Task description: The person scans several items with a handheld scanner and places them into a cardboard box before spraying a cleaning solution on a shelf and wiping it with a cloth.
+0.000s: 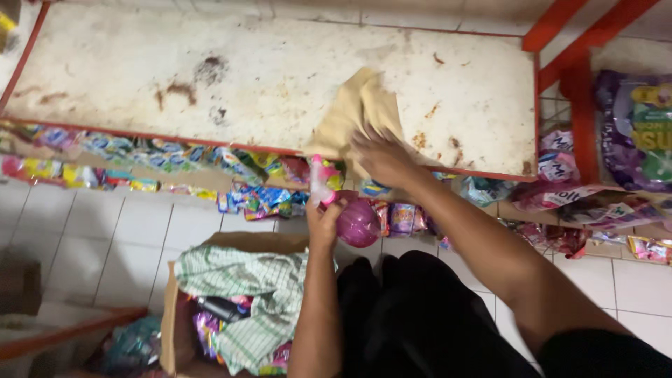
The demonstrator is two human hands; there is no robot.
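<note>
My right hand (381, 155) presses flat on a tan cloth (355, 112) that lies on a stained white shelf board (210, 70) with a red metal rim. The cloth hangs partly over the board's near edge. My left hand (323, 222) grips the neck of a pink spray bottle (355, 218) with a white and pink trigger head, held just below the shelf edge. Brown rust marks and smudges dot the board, mostly left of the cloth.
Colourful snack packets (161, 157) lie in rows under the shelf. A cardboard box (231, 241) at my left knee holds a green checked cloth (245, 287) and packets. Red shelf struts (577, 31) and large purple bags (633, 126) stand at the right. White floor tiles lie below.
</note>
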